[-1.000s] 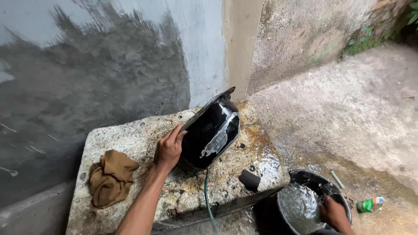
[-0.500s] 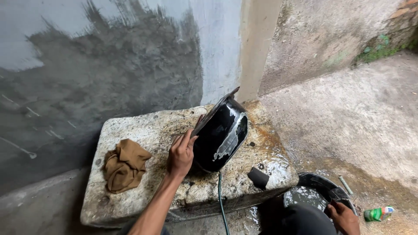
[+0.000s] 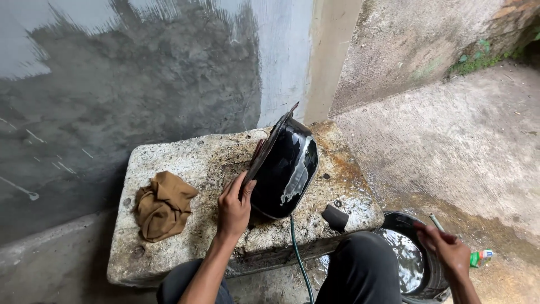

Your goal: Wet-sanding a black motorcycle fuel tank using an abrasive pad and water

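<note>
We have a glossy black pan (image 3: 284,171) standing on its edge near the middle of the stone tabletop (image 3: 185,157), tilted with its underside toward us. Our left hand (image 3: 233,205) steadies it from the left, fingers flat and loosely spread against its rim, a bracing touch and not a closed grip. Our right hand (image 3: 447,247) is well apart, over the rim of a dark basin (image 3: 408,262) of water on the ground to the right; whether its fingers pinch anything we cannot tell. Wet streaks glint on the pan's shell, so we judge some wetting or washing is under way, though the pictures do not show how clean it is. A brown rag (image 3: 163,205) lies bunched and untouched on the left of the tabletop, a small dark block (image 3: 336,217) sits near the front right edge, and a green hose (image 3: 298,259) hangs down from under the pan.
</note>
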